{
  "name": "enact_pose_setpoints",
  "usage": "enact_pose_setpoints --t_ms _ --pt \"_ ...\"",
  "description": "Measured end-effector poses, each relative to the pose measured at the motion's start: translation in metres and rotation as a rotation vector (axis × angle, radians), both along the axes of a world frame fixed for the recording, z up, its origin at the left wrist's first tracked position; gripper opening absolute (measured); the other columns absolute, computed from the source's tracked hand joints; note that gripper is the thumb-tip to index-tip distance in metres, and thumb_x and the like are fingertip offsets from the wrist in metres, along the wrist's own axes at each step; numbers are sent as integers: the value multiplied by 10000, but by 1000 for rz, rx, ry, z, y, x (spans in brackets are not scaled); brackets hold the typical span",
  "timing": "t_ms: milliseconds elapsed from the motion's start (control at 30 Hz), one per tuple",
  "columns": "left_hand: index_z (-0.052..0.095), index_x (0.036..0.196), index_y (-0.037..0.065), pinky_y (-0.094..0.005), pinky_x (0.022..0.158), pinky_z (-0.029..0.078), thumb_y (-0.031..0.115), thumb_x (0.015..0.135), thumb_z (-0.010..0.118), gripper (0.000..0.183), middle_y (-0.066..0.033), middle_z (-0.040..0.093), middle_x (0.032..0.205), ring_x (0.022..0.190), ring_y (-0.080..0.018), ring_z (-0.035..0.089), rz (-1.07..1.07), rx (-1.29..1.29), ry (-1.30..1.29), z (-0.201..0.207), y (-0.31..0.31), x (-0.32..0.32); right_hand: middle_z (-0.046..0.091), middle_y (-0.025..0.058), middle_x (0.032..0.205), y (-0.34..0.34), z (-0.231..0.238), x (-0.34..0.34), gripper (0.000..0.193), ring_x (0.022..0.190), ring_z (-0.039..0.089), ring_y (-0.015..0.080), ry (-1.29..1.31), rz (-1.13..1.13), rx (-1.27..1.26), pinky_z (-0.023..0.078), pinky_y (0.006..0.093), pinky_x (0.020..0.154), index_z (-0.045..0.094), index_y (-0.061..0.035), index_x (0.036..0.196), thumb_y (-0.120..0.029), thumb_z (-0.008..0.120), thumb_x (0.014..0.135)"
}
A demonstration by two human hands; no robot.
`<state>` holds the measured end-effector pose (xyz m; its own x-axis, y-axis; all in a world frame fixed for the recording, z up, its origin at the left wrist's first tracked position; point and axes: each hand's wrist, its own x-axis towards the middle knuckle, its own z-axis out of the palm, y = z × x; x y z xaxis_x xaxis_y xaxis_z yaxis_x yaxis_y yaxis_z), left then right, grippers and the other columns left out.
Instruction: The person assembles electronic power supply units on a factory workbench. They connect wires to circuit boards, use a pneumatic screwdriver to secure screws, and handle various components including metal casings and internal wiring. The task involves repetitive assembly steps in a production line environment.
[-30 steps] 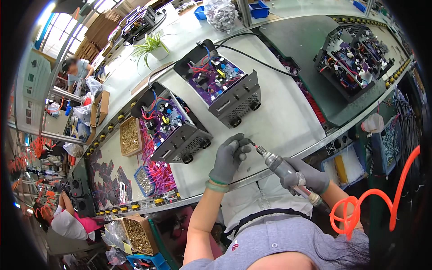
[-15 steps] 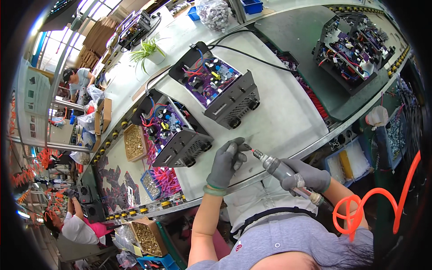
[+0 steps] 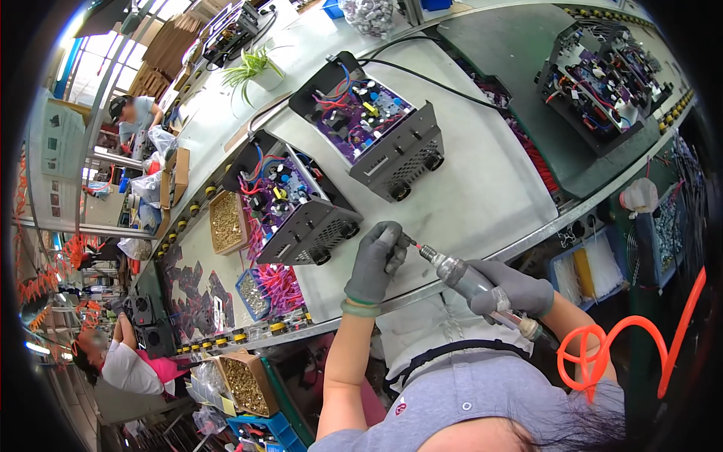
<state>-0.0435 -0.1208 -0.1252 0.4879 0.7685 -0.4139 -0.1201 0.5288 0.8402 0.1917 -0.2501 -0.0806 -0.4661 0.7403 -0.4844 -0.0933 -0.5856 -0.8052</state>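
Observation:
In a grey glove, my right hand (image 3: 520, 288) is wrapped round a pneumatic screwdriver (image 3: 459, 276) with a clear, tape-wound barrel. Its thin bit points up and left, close to the fingertips of my left hand (image 3: 378, 260). That hand, also gloved in grey, has its fingers curled in a pinch; what they hold, if anything, is too small to make out. Beyond the hands, a black metal chassis with a purple circuit board (image 3: 369, 124) rests on the pale work mat (image 3: 482, 203). A similar open chassis (image 3: 290, 203) stands at its left.
An orange coiled air hose (image 3: 636, 324) hangs at the right. More chassis (image 3: 599, 79) sit on the green board. Small-parts boxes (image 3: 226, 222) and red and purple wires (image 3: 275, 290) lie at the left. A potted plant (image 3: 260, 74) stands farther back; co-workers (image 3: 139, 120) are at far left.
My left fingers have curled in more tightly beside the screwdriver's bit. The screwdriver has barely moved in my right hand, and the whole view has shifted slightly.

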Motion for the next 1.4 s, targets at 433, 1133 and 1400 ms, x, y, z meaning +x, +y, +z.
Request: enact_pose_setpoints --t_ms 433,1133,1400 --pt "486 899 92 -191 422 268 258 1020 481 206 39 419 663 474 -42 308 -13 -202 -172 5 6 15 583 64 927 -3 7 7 715 703 594 115 -10 -23 -18 516 270 606 445 23 1334 -304 720 761" --pt "445 820 141 -210 411 261 326 1026 486 280 72 292 572 442 -50 283 38 -178 -295 1 0 76 644 161 932 -10 4 24 746 867 660 283 -380 -119 297 516 373 785 484 -2 1291 -442 760 755" --pt "501 927 112 -196 396 283 324 1008 532 229 53 380 642 474 -49 337 139 -130 -329 8 3 90 580 72 781 -10 -10 16 618 572 596 111 181 -321 50 485 249 469 458 -9 1266 -320 713 797"
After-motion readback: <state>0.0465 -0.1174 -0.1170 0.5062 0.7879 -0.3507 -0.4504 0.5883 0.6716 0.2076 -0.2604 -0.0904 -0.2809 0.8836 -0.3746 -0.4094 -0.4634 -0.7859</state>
